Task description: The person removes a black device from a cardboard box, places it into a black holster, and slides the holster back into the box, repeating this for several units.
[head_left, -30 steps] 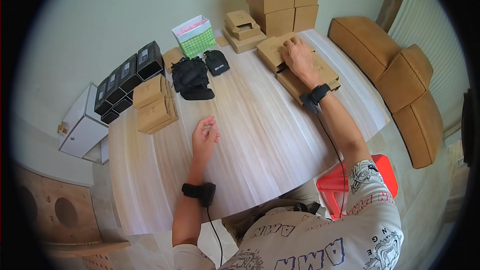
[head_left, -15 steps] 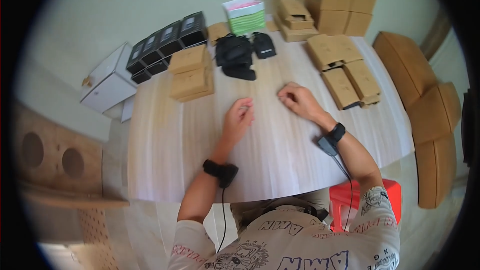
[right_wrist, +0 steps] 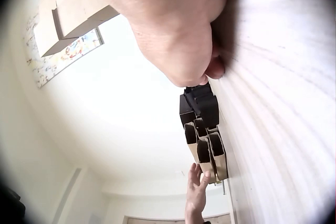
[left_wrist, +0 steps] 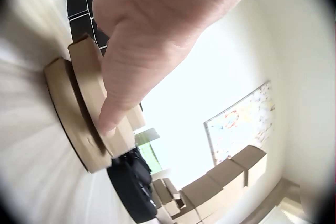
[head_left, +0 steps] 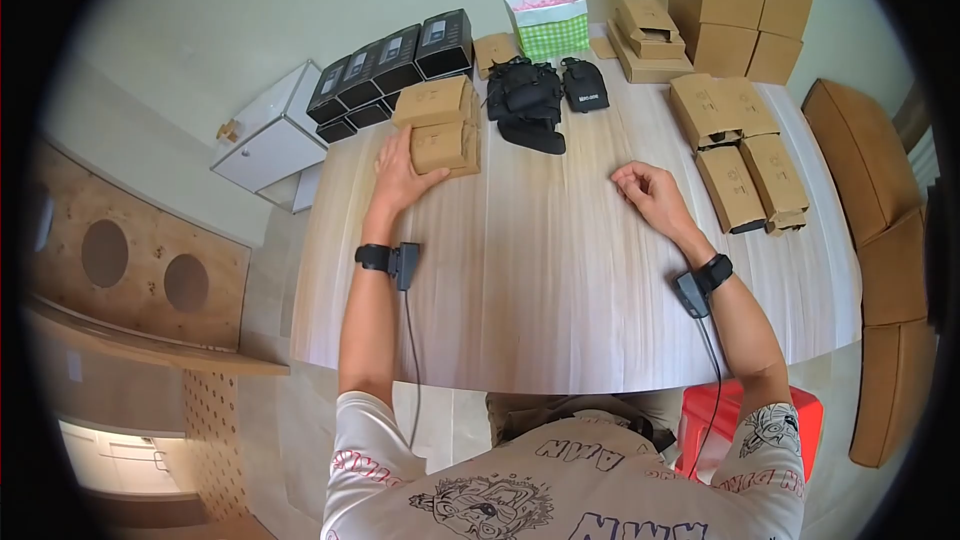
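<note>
My left hand (head_left: 397,178) is at the near left corner of small flat cardboard boxes (head_left: 437,147), stacked in pairs on the left of the table. Its fingers lie straight along the left side, its thumb along the near side. In the left wrist view the thumb (left_wrist: 116,109) overlaps the upper box (left_wrist: 90,79), which lies on a lower one (left_wrist: 73,113); the other fingers are hidden there. Over the middle right of the table, my right hand (head_left: 652,195) rests with loosely curled fingers and nothing in them. Black pouches (head_left: 527,95) lie beyond, between the hands.
More cardboard boxes (head_left: 735,145) lie in two rows on the right. Black boxes (head_left: 390,65) are stacked at the back left, beside a green checked bag (head_left: 553,32). Large cartons (head_left: 735,0) rise at the back right. A cable (head_left: 712,360) hangs from each wrist camera.
The right hand came off the boxes on the right and moved to mid-table. My left hand went from mid-table forward and left to the cardboard boxes. The head view swung left.
</note>
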Demonstrator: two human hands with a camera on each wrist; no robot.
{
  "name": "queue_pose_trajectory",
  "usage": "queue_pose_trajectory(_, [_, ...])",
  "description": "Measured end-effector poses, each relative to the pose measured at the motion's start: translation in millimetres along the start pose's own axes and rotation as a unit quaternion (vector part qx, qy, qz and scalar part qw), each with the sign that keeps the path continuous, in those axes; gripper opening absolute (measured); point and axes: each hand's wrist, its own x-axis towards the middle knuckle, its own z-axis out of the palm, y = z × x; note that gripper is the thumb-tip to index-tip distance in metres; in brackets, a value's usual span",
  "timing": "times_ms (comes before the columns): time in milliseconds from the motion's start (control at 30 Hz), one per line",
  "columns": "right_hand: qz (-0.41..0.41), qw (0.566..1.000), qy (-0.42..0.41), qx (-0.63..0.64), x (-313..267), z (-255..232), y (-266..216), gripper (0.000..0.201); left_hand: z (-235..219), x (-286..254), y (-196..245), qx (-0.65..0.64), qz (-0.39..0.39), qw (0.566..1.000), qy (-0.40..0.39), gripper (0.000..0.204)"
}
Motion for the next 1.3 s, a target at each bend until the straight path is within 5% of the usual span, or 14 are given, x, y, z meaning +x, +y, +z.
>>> queue_pose_trajectory(33, [-0.002,1.0,0.0,-0.005,-0.1,-0.7,-0.9,0.019,-4.5,1.5,0.7,0.001,0.002,1.0,-0.001,0.097])
queue_pose_trajectory(100, [-0.003,1.0,0.001,-0.009,0.6,-1.6,-3.1,0.019,-15.4,4.9,3.2,0.069,-0.035,0.987,-0.138,0.107])
queue_pose_trajectory(200, [0.001,1.0,0.0,-0.016,-0.3,-0.9,-3.7,0.02,-22.2,10.9,4.4,0.055,-0.041,0.986,-0.153,0.107])
queue_pose_trajectory(333, [0.008,1.0,-0.012,-0.021,0.3,-2.6,-2.9,0.02,-19.1,11.0,-2.0,-0.057,-0.063,0.984,-0.159,0.105])
queue_pose_trajectory(400, [0.016,0.999,-0.022,-0.032,0.7,-3.1,-3.5,0.02,-19.3,-5.7,7.4,-0.028,0.003,0.996,-0.081,0.102])
queue_pose_trajectory(533, [0.002,1.0,0.003,-0.018,1.0,0.6,0.4,0.02,-27.7,-36.8,66.2,-0.045,-0.042,0.987,-0.148,0.1])
queue_pose_trajectory(600, [0.0,1.0,0.0,-0.022,0.6,-1.3,-0.9,0.02,-15.0,-51.2,89.6,-0.115,0.056,0.979,-0.159,0.097])
queue_pose_trajectory(733, [0.019,0.997,-0.026,-0.063,-3.7,-4.0,-10.8,0.019,15.0,-70.1,127.4,-0.18,0.101,0.962,-0.178,0.094])
queue_pose_trajectory(900, [0.008,0.996,-0.039,-0.082,13.5,3.6,-30.0,0.023,35.7,-77.5,128.4,-0.196,0.149,0.963,-0.109,0.092])
queue_pose_trajectory(1067, [-0.171,0.951,0.021,-0.256,77.5,36.4,-68.9,0.056,38.2,-77.6,125.8,-0.182,0.15,0.967,-0.1,0.101])
queue_pose_trajectory(1300, [-0.137,0.92,-0.009,-0.367,115.5,72.5,-56.0,0.053,35.3,-77.0,124.5,-0.184,0.155,0.964,-0.111,0.102])
